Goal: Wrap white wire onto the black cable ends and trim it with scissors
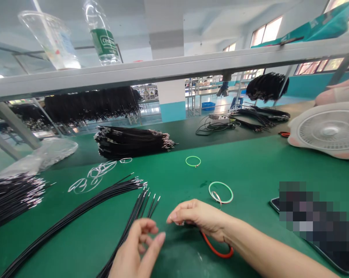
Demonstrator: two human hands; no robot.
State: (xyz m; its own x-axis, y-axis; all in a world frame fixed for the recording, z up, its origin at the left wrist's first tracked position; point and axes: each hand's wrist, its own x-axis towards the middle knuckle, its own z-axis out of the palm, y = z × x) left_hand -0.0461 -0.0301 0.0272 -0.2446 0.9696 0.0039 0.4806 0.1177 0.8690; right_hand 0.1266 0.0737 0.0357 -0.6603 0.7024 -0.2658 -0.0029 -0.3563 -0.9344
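My left hand (139,247) is at the lower middle, thumb and fingers curved apart with nothing visible between them. Just behind it lies a small group of thin black cables (131,220) with bare silvery tips. To the right, my right hand (196,218) is closed, thumb and index finger pressed together. A tool with a red loop handle (217,251) sticks out below its palm; the working end is hidden. Whether a tiny piece is also pinched at the fingertips, I cannot make out. A longer bunch of black cables (84,210) curves away on the left.
Green and white wire rings (221,182) lie on the green mat (249,170). White loops (102,168) and thick cable bundles (128,143) are further back. A phone (316,227) and fan (331,129) stand right. Overhead runs a shelf (168,68) with a bottle (103,42).
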